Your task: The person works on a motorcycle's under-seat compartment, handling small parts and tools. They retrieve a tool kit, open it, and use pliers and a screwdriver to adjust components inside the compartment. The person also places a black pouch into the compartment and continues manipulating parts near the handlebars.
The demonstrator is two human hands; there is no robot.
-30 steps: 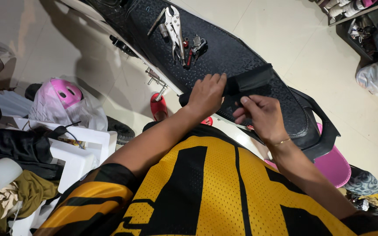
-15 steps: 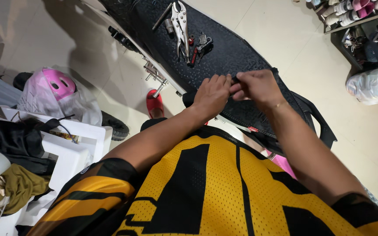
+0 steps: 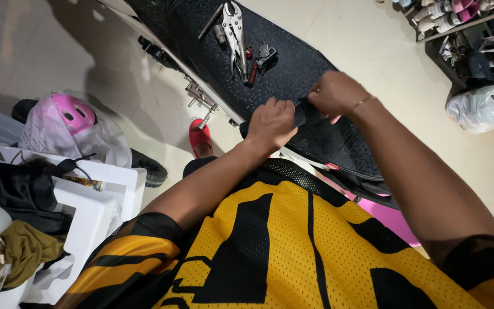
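Note:
A long black textured scooter seat [image 3: 293, 63] runs diagonally ahead of me. My left hand [image 3: 271, 123] presses on the near end of it and grips a dark strap or piece of black cover [image 3: 301, 114]. My right hand [image 3: 334, 94], a thin bracelet on its wrist, pinches the same black piece from the other side. The two hands almost touch. What lies under the fingers is hidden. My yellow and black mesh jersey fills the lower part of the view.
Locking pliers [image 3: 235, 34], a metal rod and small red and black parts [image 3: 258, 57] lie on the seat farther up. A pink helmet in a plastic bag [image 3: 70, 117] and white plastic furniture with clothes [image 3: 92, 200] sit left. Shelves and a bag [image 3: 481, 109] stand right.
My right hand has risen from the near end of the seat and come together with the left hand on the black piece. The view has shifted slightly.

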